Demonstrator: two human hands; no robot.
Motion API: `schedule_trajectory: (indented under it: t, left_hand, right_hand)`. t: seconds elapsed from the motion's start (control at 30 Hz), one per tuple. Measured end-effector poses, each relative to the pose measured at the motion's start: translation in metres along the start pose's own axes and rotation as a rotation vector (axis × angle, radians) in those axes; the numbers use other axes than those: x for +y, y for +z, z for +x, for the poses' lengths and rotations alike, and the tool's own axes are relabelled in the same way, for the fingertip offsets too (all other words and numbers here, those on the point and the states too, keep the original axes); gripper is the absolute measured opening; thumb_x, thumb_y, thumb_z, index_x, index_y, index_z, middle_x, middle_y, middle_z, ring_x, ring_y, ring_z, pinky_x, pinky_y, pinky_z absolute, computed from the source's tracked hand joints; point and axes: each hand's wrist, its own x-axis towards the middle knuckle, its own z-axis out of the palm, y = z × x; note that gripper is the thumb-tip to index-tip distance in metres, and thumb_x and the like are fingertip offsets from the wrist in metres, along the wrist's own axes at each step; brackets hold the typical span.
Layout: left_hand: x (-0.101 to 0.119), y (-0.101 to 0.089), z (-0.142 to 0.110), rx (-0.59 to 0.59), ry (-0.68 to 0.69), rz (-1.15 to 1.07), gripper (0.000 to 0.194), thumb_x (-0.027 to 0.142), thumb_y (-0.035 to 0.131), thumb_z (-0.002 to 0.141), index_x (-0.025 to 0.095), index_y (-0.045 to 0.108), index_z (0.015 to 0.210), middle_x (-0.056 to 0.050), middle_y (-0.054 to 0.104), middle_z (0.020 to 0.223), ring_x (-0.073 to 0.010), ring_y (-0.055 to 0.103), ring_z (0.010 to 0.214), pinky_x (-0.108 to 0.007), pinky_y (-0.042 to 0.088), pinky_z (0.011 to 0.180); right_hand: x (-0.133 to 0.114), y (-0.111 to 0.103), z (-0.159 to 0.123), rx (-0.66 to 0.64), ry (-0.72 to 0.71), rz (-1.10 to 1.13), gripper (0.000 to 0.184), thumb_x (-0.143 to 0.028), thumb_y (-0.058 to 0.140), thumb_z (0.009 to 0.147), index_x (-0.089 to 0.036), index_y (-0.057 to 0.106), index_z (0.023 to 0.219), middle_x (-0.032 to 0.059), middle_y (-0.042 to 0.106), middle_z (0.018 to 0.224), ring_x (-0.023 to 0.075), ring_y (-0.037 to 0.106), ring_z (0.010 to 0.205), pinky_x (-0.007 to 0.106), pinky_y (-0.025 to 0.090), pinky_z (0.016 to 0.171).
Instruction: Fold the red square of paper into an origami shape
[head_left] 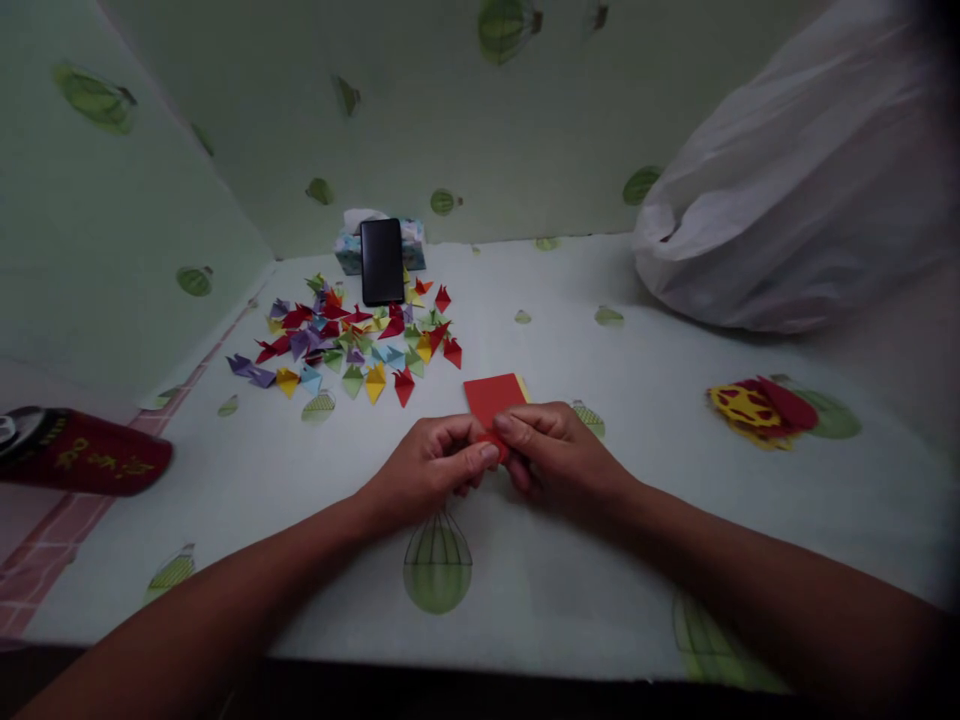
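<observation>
Between my two hands is a small folded piece of red paper, mostly covered by fingers. My left hand pinches it from the left with thumb and fingertips. From the right, my right hand grips the same piece, its thumb on top. Just behind the hands lies a stack of square paper sheets, orange-red on top with a yellow edge showing at the right. Farther back on the left spreads a pile of small folded paper cranes in red, yellow, green, purple and blue.
A dark phone leans on a tissue box behind the cranes. At the left edge a red can appears. A large white plastic bag fills the back right. Red and yellow cut-out pieces lie at the right.
</observation>
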Motion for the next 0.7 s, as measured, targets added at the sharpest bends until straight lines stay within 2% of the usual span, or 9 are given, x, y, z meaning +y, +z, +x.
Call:
schedule_trajectory:
  t: [0.2, 0.3, 0.4, 0.57, 0.7]
  left_hand:
    - [-0.004, 0.000, 0.000, 0.048, -0.004, 0.017, 0.028, 0.037, 0.063, 0.086, 0.017, 0.053, 0.069, 0.004, 0.051, 0.059, -0.0073, 0.042, 0.052, -0.021, 0.033, 0.049]
    - [-0.005, 0.000, -0.001, 0.056, 0.018, 0.072, 0.030, 0.038, 0.063, 0.087, 0.017, 0.052, 0.068, 0.005, 0.047, 0.057, -0.0071, 0.039, 0.051, -0.022, 0.030, 0.049]
    - [-0.006, 0.001, -0.001, 0.049, 0.022, 0.091, 0.033, 0.040, 0.062, 0.088, 0.017, 0.051, 0.068, 0.007, 0.045, 0.056, -0.0068, 0.036, 0.049, -0.022, 0.028, 0.048]
    - [-0.006, 0.001, 0.000, 0.033, 0.029, 0.068, 0.030, 0.040, 0.059, 0.092, 0.016, 0.058, 0.073, 0.003, 0.053, 0.062, -0.0086, 0.045, 0.056, -0.023, 0.034, 0.056]
    - [-0.006, 0.003, -0.001, 0.132, 0.059, 0.063, 0.030, 0.039, 0.062, 0.090, 0.016, 0.059, 0.071, 0.003, 0.052, 0.061, -0.0089, 0.043, 0.056, -0.023, 0.033, 0.056]
  right_hand:
    - [0.005, 0.000, 0.004, 0.030, 0.012, 0.072, 0.055, -0.062, 0.053, 0.092, -0.018, 0.053, 0.059, -0.0026, 0.055, 0.047, 0.0073, 0.047, 0.040, 0.021, 0.036, 0.043]
    - [0.002, 0.000, 0.003, 0.044, -0.012, 0.010, 0.050, -0.059, 0.062, 0.088, -0.018, 0.052, 0.060, -0.0041, 0.054, 0.047, 0.0068, 0.046, 0.041, 0.020, 0.035, 0.043]
    - [-0.001, -0.003, 0.003, 0.052, -0.038, -0.064, 0.050, -0.056, 0.061, 0.089, -0.019, 0.051, 0.058, -0.0051, 0.050, 0.045, 0.0067, 0.042, 0.040, 0.020, 0.032, 0.042]
    - [-0.002, -0.010, 0.007, -0.047, -0.042, -0.122, 0.050, -0.056, 0.062, 0.088, -0.018, 0.050, 0.058, -0.0053, 0.049, 0.045, 0.0060, 0.040, 0.039, 0.021, 0.029, 0.041]
    - [0.002, -0.006, 0.007, -0.015, -0.019, -0.029, 0.052, -0.058, 0.051, 0.095, -0.018, 0.051, 0.061, -0.0042, 0.053, 0.049, 0.0069, 0.045, 0.042, 0.021, 0.035, 0.044]
